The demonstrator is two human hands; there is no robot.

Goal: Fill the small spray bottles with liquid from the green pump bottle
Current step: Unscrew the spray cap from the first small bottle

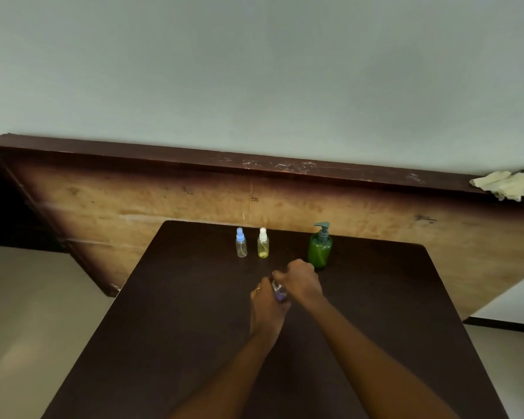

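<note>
**A:** Your left hand (268, 300) was just below the middle of the frame. Its fingers were curled round a small purple bottle (279, 293).

**B:** Yes, and your right hand (303, 281) sat right above it. Its fingers were bent and pinched the top of that same bottle. The top was hidden under your fingers, and it was blurry there.

**A:** You wore a ring (257, 290) on a finger of your left hand.

**B:** You held the purple bottle over the middle of the dark bench (194, 328). I could not tell if it touched the bench.

**A:** The green pump bottle (320, 247) stood upright near the far edge of the bench, just up and to the right of your right hand. Its pump was on, and your hands did not touch it.

**B:** Left of it, two more small spray bottles stood side by side, near each other but apart. The blue-topped bottle (241, 244) was on the left and looked clear. The yellow bottle (263, 244) next to it had a white top.

**A:** Behind the bench, a wide wooden board (164, 201) ran across the frame, with a dark ledge (133, 151) along its top.

**B:** A pale cloth (508, 184) lay on that ledge, at the right edge of the frame.

**A:** A plain wall (254, 71) filled the upper half of the frame. You had pale floor (37, 313) at the lower left.
</note>
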